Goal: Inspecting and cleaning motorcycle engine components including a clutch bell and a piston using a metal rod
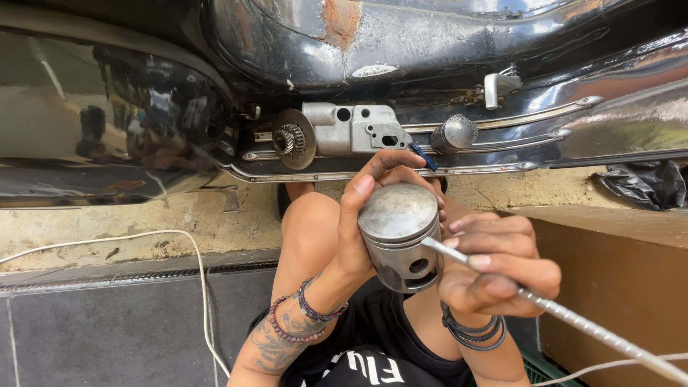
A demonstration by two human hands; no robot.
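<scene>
The left hand (358, 222) is wrapping its fingers round a dull grey metal piston (401, 236), a stubby cylinder with a flat scuffed crown and a round pin hole in its skirt. The right hand (498, 269) is pinching a thin silvery ridged rod (573, 319), its tip resting against the piston's side. Just above the piston, the glossy black scooter body (444, 43) is showing rust patches, chrome trim strips and a cast aluminium engine piece (351, 129). Left of the piston, a white cable (193, 258) is trailing over dark tiles.
</scene>
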